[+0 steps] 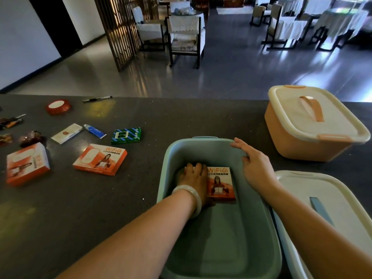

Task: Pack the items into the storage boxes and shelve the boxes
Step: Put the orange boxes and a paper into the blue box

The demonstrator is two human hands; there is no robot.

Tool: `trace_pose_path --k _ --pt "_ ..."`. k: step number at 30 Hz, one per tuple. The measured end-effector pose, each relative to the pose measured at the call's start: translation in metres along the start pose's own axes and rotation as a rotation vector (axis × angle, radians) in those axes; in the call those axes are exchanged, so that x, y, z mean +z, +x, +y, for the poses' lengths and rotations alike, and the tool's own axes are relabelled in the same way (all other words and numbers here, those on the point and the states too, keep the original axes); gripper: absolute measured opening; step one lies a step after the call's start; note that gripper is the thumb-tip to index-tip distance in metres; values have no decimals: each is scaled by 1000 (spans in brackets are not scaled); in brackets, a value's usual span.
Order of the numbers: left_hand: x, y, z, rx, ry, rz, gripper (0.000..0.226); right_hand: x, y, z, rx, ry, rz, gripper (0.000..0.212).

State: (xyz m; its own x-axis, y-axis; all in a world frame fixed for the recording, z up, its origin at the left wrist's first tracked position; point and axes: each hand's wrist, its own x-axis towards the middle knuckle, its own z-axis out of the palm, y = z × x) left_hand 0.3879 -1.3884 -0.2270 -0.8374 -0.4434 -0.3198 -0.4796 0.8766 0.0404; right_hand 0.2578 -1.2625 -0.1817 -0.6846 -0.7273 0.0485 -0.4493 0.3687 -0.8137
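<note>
The left hand [194, 179] reaches down inside the green storage box [219, 234], fingers spread nearly flat and pressing on an orange carton [221, 184] that lies on the box floor; a pale bangle [191, 195] circles that wrist. The carton's uncovered part reads "WiFi 6" with a line beginning "LTE" under it, above a picture of a person. The right hand [254, 164] rests open on the far right rim of the same box, fingers relaxed and extended along the edge, gripping nothing. Just right of the right forearm lies a loose white lid [330, 198] with a blue handle, touching or overlapping the green box's side. Beyond the right hand stands an orange storage box [302, 137] closed by a white lid with an orange strap. Left of the left hand, on the dark speckled countertop [100, 208], lie two more orange cartons: the near "WiFi 6" carton [100, 159] and a second carton [27, 163] farther left. Beyond them are a green striped packet [126, 135], a blue-and-white tube [94, 131], a white sachet [66, 133], a red tape roll [58, 106], a black pen [97, 99] and some dark wrapped bits at the left edge, too blurred to name. Past the counter, a glossy grey floor holds chairs with white covers [186, 40] and a wooden lattice screen [120, 31].
</note>
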Motion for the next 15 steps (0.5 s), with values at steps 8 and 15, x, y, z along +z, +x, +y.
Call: trace_pose_path --k 8,15 --pt "1 0 1 2 7 28 119 -1 -1 -2 26 -2 1 54" --pt "-1 -2 -1 1 -4 25 118 -2 -2 -3 29 -14 -13 54"
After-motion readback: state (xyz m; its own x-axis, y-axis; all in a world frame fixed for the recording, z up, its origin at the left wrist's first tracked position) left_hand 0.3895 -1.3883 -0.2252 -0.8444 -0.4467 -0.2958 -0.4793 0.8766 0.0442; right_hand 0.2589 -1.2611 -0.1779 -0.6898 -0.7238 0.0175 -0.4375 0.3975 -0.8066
